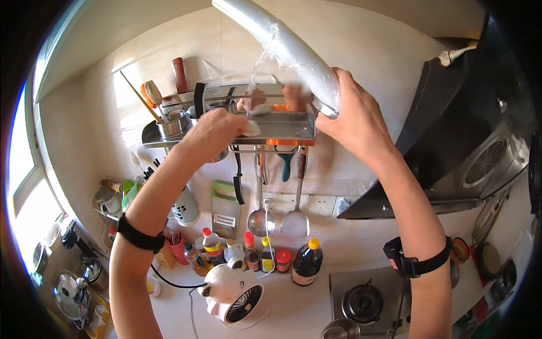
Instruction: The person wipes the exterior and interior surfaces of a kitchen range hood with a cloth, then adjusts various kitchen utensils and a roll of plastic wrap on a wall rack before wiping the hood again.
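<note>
My right hand (pixel 358 112) grips the lower end of a long roll of clear plastic wrap (pixel 292 46), tilted up to the left, with a loose strip trailing from it. A whitish cloth (pixel 253 128), blurred, is in my left hand (pixel 220 127) and lies against the stainless steel wall shelf (pixel 279 129). Steel cups (pixel 172 123) with brushes and utensils stand at the shelf's left end. From the rail beneath hang a ladle (pixel 261 222), a slotted turner (pixel 295 221) and a teal-handled tool (pixel 286 166).
A black range hood (pixel 457 127) slants down on the right above a gas stove (pixel 363 303). Several sauce bottles (pixel 308 262) line the counter behind a white fan (pixel 237 292). A green-topped grater (pixel 225 207) leans on the wall; a window (pixel 34 203) is at left.
</note>
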Available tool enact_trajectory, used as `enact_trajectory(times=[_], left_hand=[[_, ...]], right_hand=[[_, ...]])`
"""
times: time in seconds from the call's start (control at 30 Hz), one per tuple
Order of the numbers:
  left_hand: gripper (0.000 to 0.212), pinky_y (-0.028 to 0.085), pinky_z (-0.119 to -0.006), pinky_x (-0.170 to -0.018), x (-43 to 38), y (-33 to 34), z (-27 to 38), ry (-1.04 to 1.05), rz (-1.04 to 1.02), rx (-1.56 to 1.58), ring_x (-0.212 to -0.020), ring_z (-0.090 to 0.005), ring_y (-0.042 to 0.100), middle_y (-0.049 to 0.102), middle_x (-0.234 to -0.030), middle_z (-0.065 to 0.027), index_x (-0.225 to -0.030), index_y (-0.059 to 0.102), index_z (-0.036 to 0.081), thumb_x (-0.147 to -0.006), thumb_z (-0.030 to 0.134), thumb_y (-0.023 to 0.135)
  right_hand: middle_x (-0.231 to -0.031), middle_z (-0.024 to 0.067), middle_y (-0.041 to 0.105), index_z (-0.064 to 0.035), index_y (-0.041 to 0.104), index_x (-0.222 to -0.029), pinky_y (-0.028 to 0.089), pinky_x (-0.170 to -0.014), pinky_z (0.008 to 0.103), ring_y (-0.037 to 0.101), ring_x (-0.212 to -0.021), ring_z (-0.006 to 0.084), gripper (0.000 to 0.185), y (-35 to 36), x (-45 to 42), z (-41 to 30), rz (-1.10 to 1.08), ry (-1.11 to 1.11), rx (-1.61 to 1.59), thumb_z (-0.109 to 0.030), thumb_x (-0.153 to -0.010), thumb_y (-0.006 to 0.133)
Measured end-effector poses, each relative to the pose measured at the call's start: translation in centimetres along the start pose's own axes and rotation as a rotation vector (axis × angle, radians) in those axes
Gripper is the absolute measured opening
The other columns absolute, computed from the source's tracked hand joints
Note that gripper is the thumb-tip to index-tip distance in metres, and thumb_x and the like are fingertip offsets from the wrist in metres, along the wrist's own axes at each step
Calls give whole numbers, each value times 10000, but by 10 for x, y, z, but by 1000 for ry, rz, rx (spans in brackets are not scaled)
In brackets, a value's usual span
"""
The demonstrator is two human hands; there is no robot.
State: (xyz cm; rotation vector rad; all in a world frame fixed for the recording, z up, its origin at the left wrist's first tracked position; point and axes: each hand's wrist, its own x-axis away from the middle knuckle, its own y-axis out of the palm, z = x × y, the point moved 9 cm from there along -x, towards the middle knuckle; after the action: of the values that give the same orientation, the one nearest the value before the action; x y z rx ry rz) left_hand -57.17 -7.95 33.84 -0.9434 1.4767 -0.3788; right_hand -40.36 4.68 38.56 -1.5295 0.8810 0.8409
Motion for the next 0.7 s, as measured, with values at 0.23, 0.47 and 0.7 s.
enact_trajectory(times=[0.23, 0.47, 0.7], left_hand=[[171, 539, -443, -808, -45, 28, -9, -341, -42, -294, -928, -351, 668, 676, -965, -188, -968, 685, 39, -850, 47, 562], [176, 534, -434, -833, -119, 85, 6, -264, 27, 56, -1059, -286, 630, 649, -1152, -96, -985, 708, 107, -830, 97, 625], [139, 535, -402, -776, -75, 66, -24, 85, 116, 9, -904, -309, 671, 685, -922, -153, -896, 685, 20, -765, 19, 638]], right_hand=[[-1107, 267, 608, 65, 465, -1217, 527, -867, 431, 638, -969, 406, 586, 13, 13, 9, -41, 21, -26, -97, -711, 711], [-1107, 261, 609, 52, 467, -1221, 522, -864, 433, 634, -977, 402, 586, -2, 17, -9, -12, -50, -30, -91, -708, 710], [-1111, 255, 610, 39, 474, -1216, 513, -872, 436, 628, -993, 395, 583, 2, 8, -24, -16, -65, -30, -84, -692, 700]])
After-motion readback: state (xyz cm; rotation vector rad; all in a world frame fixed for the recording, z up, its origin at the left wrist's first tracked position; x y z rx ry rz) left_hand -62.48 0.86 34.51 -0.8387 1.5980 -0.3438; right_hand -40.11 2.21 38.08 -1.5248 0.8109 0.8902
